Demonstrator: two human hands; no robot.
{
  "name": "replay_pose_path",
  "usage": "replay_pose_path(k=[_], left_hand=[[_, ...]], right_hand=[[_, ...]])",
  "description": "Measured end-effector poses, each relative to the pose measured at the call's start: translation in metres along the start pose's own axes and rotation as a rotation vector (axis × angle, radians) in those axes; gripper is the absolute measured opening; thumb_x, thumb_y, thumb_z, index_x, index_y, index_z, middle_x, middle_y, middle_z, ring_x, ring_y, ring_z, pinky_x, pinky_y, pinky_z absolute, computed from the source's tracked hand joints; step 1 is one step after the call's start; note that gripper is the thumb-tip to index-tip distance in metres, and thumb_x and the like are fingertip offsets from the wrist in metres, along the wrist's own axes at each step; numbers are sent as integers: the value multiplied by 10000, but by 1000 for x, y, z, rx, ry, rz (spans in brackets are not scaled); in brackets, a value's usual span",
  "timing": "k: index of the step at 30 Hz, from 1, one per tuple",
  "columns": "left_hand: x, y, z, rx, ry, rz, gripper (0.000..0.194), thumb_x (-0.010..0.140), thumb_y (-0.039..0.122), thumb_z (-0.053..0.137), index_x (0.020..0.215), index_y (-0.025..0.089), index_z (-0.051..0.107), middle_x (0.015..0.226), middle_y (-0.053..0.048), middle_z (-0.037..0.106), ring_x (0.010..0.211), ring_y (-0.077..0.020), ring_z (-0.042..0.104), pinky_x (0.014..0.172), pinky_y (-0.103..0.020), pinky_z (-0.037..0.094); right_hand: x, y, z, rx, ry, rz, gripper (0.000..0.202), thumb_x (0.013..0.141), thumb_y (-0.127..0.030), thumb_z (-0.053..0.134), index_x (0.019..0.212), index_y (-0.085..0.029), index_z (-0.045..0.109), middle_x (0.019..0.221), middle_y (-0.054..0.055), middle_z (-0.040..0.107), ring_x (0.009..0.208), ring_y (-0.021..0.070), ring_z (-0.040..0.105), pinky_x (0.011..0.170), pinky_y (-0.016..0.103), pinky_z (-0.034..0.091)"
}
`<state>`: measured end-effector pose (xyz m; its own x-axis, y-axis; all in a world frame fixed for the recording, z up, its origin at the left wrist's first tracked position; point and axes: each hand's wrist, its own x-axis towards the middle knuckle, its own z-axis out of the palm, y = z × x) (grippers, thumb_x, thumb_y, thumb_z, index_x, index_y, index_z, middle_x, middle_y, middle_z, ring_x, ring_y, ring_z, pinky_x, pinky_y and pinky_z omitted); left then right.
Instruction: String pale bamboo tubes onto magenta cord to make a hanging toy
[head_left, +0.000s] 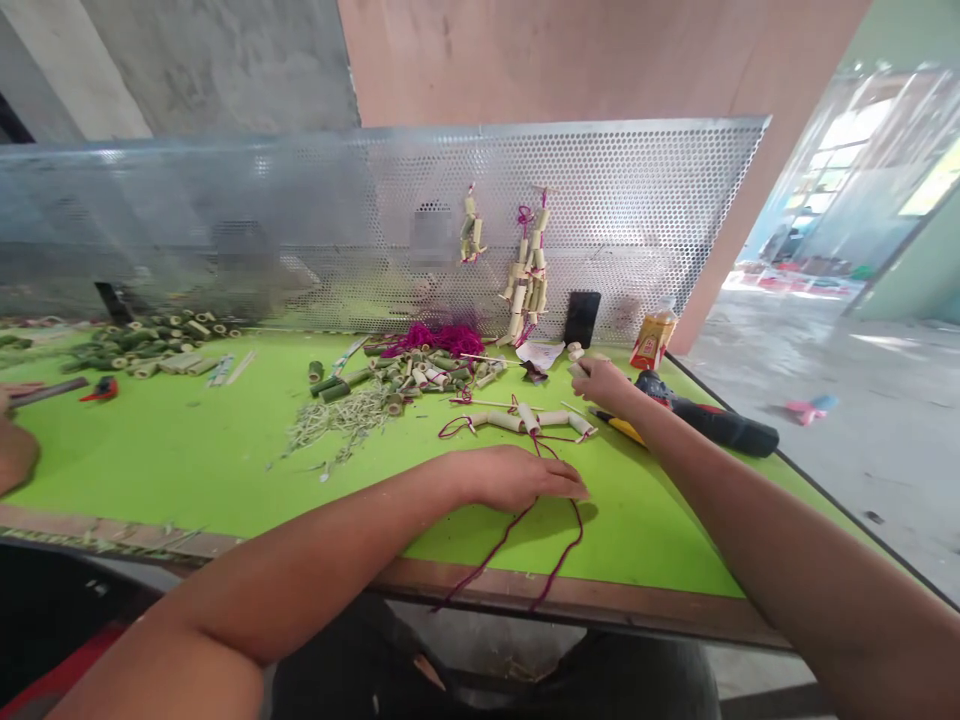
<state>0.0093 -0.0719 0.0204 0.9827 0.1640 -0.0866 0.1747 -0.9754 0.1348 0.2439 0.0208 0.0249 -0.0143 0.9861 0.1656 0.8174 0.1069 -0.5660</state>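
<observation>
My left hand [536, 478] rests low over the green table, fingers stretched out, above purple strings [559, 570] that run toward the front edge. Just beyond it lies a row of pale bamboo pieces [499, 421] strung on purple cord, with one piece [528, 416] set crosswise in the middle. Farther right, my right hand [592, 378] has its fingers pressed together beside small pale pieces [575, 352]; what it holds, if anything, is too small to make out. A yellow cutter [626, 430] lies below my right wrist.
Bamboo tubes, shavings [337, 420] and purple yarn [442, 338] cover the middle. A power drill [724, 425], bottle [652, 335] and phone [582, 318] are at right. Strung bamboo figures [532, 270] hang on the mesh panel [637, 200]. Another person's hand [15, 440] is at far left.
</observation>
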Motion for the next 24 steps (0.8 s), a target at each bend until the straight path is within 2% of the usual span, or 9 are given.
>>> replay_pose_path(k=[2, 4, 7, 10, 13, 15, 18, 21, 24], left_hand=[[13, -2, -2, -19, -8, 24, 568, 881, 45, 462, 1381, 291, 573, 1432, -32, 588, 1128, -195, 653, 774, -254, 492], [19, -7, -1, -34, -23, 27, 379, 907, 82, 507, 1200, 247, 682, 1235, -48, 683, 1024, -180, 672, 782, -249, 486], [22, -15, 5, -29, 0, 15, 171, 931, 148, 564, 1005, 196, 710, 1034, -49, 704, 913, -171, 663, 760, -250, 477], [20, -19, 17, 41, 75, -2, 116, 949, 201, 576, 966, 181, 688, 995, -52, 689, 861, -171, 644, 720, -260, 461], [15, -22, 26, 63, 167, -29, 149, 976, 233, 545, 938, 169, 674, 963, -57, 683, 858, -168, 636, 733, -260, 461], [11, -23, 27, 38, 205, -22, 154, 982, 222, 532, 945, 166, 670, 972, -58, 687, 887, -165, 642, 763, -257, 470], [4, -22, 25, -8, 223, 54, 114, 949, 161, 557, 965, 180, 668, 1115, -60, 692, 935, -163, 658, 799, -263, 489], [0, -20, 24, -75, 219, 155, 224, 899, 63, 543, 1020, 200, 674, 1248, -56, 679, 1027, -173, 670, 863, -276, 506], [0, -18, 25, -151, 199, 207, 389, 832, -11, 516, 1092, 217, 694, 1244, -63, 690, 1071, -175, 671, 933, -275, 509]], right_hand=[[-14, -2, -4, 137, -12, -25, 72, 786, -145, 531, 834, -196, 516, 682, 9, 609, 614, 142, 599, 584, 242, 464], [-30, -3, -7, 245, -17, -59, 65, 798, -180, 528, 839, -212, 488, 621, -39, 541, 538, 115, 541, 540, 228, 453], [-53, -1, -13, 459, -48, -97, 180, 771, -314, 656, 827, -208, 521, 580, -65, 494, 478, 103, 488, 471, 230, 416], [-68, 0, -20, 574, -123, -75, 286, 717, -395, 760, 826, -181, 604, 514, -71, 490, 416, 86, 425, 416, 224, 318], [-74, -1, -21, 513, -210, -61, 278, 726, -399, 765, 835, -165, 660, 496, -57, 522, 403, 81, 405, 418, 230, 292], [-73, -3, -15, 476, -211, -75, 275, 738, -409, 751, 848, -166, 684, 562, -28, 584, 450, 102, 463, 446, 244, 354], [-69, -4, 3, 352, -105, -234, 235, 748, -367, 742, 897, -186, 722, 820, 42, 709, 710, 178, 644, 669, 301, 522], [-65, -6, 25, 151, -88, -459, 187, 794, -285, 714, 965, -216, 742, 1080, 74, 733, 1010, 218, 675, 951, 333, 502], [-61, -12, 39, -78, -122, -490, 216, 838, -261, 678, 1044, -237, 738, 1169, 65, 720, 1046, 218, 673, 943, 307, 494]])
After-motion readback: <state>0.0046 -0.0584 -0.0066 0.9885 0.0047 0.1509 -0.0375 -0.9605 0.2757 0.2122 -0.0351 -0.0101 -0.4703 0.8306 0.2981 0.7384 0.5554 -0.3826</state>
